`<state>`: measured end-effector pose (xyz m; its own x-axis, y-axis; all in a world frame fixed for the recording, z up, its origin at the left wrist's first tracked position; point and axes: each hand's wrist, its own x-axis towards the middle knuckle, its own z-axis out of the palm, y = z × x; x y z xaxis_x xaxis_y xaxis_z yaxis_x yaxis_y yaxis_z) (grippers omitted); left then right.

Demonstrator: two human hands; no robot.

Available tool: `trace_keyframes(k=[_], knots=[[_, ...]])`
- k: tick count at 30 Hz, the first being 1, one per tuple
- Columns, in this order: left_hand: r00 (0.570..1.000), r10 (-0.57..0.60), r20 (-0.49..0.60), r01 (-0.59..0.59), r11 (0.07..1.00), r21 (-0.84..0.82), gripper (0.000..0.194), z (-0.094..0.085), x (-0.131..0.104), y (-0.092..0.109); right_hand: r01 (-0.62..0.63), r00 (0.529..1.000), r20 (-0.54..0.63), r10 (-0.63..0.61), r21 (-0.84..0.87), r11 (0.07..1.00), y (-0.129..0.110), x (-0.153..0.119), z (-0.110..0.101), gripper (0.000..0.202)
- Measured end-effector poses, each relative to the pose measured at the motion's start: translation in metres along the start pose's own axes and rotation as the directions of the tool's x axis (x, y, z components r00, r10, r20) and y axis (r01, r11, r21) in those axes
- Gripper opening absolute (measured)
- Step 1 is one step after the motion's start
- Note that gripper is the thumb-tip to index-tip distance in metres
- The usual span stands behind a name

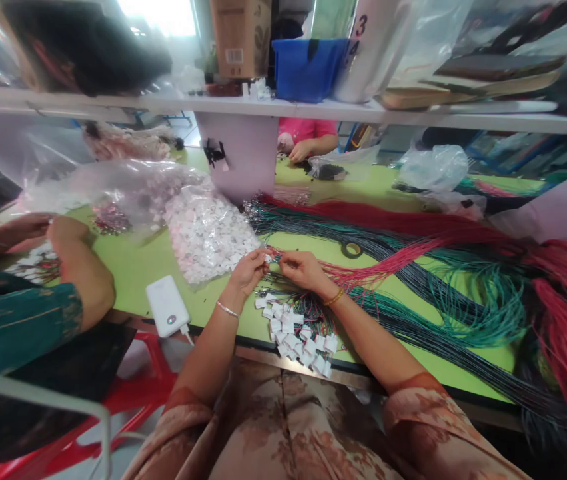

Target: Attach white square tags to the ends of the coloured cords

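My left hand (pixel 249 272) pinches a small white connector (pixel 268 259) over the green table. Just to its right, my right hand (pixel 303 269) has its fingers closed near red wire ends; what lies between them is too small to make out. Below both hands, a pile of white connectors (pixel 290 333) with wires sits at the table's front edge. A clear bag of white connectors (pixel 208 233) lies behind my left hand. Bundles of red wires (pixel 393 257), green wires (pixel 483 307) and dark wires (pixel 428 340) stretch away to the right.
A white power bank (pixel 167 305) with a cable lies left of my arm. Black tape (pixel 352 250) rests among the wires. A co-worker's arms (pixel 76 260) are at the left; another person's hand (pixel 303 150) shows beyond the divider. A shelf (pixel 163 103) above holds a blue bin (pixel 308 70).
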<state>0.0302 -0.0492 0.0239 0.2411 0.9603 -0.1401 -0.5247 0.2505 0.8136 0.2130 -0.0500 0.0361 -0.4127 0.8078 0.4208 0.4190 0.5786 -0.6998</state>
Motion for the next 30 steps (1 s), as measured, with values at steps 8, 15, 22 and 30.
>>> trace_keyframes(k=[8, 15, 22, 30], knots=[[0.996, 0.011, -0.085, -0.001, 0.994, 0.11, 0.024, 0.006, 0.0, -0.006, 0.01, 0.998, 0.068, 0.001, -0.161, 0.987, -0.003, 0.0, -0.002, 0.017], [0.979, 0.021, -0.202, 0.006, 0.991, 0.134, 0.024, 0.014, 0.002, -0.017, -0.019, 1.0, -0.003, 0.018, -0.147, 0.989, 0.004, -0.006, 0.009, 0.019], [0.983, 0.005, -0.182, 0.017, 0.992, 0.122, 0.021, 0.012, 0.001, -0.014, -0.194, 0.981, -0.004, 0.195, 0.066, 0.979, 0.012, -0.001, 0.015, 0.025], [0.993, -0.017, -0.119, 0.018, 1.0, 0.006, 0.016, 0.007, 0.002, -0.01, 0.013, 0.994, -0.1, -0.032, -0.184, 0.983, -0.001, -0.006, 0.009, 0.013]])
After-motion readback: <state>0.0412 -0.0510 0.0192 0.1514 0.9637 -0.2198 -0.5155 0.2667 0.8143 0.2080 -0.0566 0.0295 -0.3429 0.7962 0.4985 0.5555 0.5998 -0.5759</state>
